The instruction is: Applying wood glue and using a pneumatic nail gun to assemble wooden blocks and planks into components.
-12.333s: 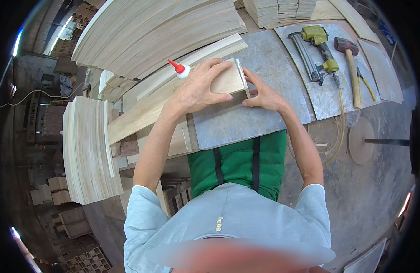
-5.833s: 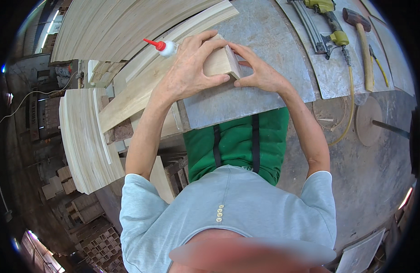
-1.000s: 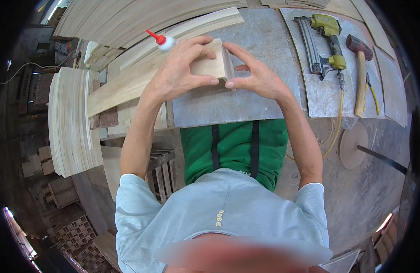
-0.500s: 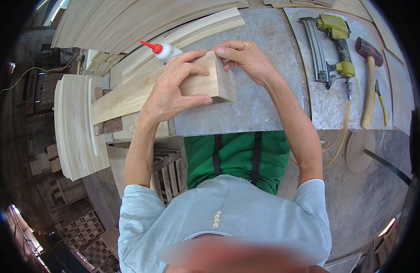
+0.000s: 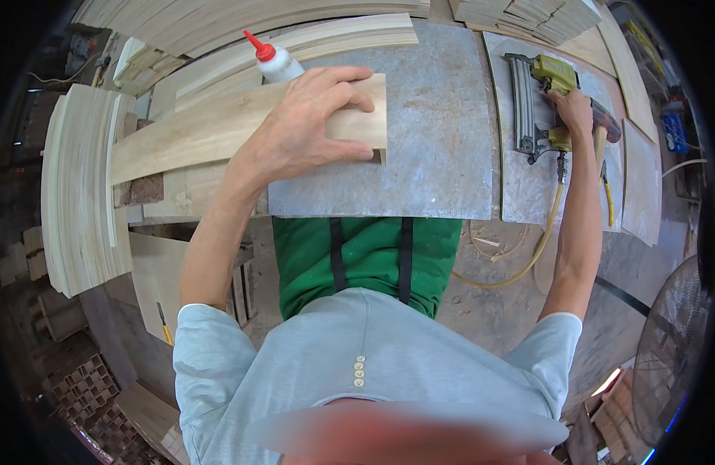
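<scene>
My left hand (image 5: 303, 120) spans the near end of a long pale wooden board (image 5: 202, 128), with its fingers over the top and its thumb along the near edge. Beneath that end the board's supporting piece is mostly hidden. Just behind the hand, a white glue bottle (image 5: 281, 67) with a red pointed cap lies tilted. Far off to the right, my right hand (image 5: 573, 110) is closed around the handle of a yellow-green and black nail gun (image 5: 557, 74), which lies on the bench. A hammer (image 5: 605, 124) beside it is partly covered by my wrist.
The grey metal bench top (image 5: 443, 116) lies between my hands. A yellow air hose (image 5: 547, 240) runs from the nail gun down past the bench edge. Stacked wooden boards (image 5: 82, 190) stand at the left. Yellow-handled pliers (image 5: 608, 198) lie right of my forearm; a fan (image 5: 671, 341) stands lower right.
My right hand has left the board's end and moved right onto the nail gun's handle. My left hand stays on the board, whose end now lies more level. The view has shifted right.
</scene>
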`<state>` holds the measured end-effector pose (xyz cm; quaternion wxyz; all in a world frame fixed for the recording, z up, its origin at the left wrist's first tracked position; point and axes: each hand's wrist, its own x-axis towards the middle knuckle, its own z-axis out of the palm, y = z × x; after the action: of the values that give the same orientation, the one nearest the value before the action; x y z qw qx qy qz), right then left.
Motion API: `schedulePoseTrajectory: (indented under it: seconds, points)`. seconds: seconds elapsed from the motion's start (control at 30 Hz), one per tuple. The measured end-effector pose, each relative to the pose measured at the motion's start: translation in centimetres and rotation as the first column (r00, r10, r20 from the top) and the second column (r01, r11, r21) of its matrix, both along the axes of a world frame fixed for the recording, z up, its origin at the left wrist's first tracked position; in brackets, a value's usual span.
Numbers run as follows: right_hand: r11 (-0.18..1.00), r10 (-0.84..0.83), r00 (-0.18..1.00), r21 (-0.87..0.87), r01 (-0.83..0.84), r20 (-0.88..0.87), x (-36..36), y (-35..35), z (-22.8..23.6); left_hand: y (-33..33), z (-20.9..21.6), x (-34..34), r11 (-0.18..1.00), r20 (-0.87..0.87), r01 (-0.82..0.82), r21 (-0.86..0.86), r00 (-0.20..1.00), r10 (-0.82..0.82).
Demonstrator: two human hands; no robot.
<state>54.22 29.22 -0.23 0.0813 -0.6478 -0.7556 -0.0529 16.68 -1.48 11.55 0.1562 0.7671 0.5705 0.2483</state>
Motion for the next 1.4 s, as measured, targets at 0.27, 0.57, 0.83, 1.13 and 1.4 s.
schedulePoseTrajectory:
  seconds: [0.27, 0.57, 0.83, 1.13, 1.4]
  points:
    - [0.719, -0.412, 0.629, -0.66, -0.22, -0.659, 0.1, 2.0, 0.8, -0.3, -0.7, -0.1, 1.0, 0.012, -0.026, 0.009, 1.0, 0.026]
    - [0.784, -0.014, 0.523, -0.334, -0.523, -0.852, -6.2, -11.8, 16.5, 0.2, -1.2, 0.0, 0.998, 0.049, 0.022, 0.058, 0.998, -0.025]
    - [0.666, 0.235, 0.703, -0.415, -0.62, -0.671, -12.1, -17.6, 22.8, -0.3, -0.8, -0.3, 0.998, 0.037, 0.011, 0.066, 0.999, -0.013]
    - [0.619, 0.413, 0.766, -0.465, -0.633, -0.493, -15.1, -18.2, 23.8, -0.3, -1.1, -0.4, 0.992, 0.055, 0.023, 0.121, 0.998, -0.03]
    - [0.612, 0.416, 0.777, -0.487, -0.623, -0.472, -14.9, -16.5, 23.0, -0.2, -1.2, -0.4, 0.99, 0.043, 0.026, 0.137, 0.999, -0.033]
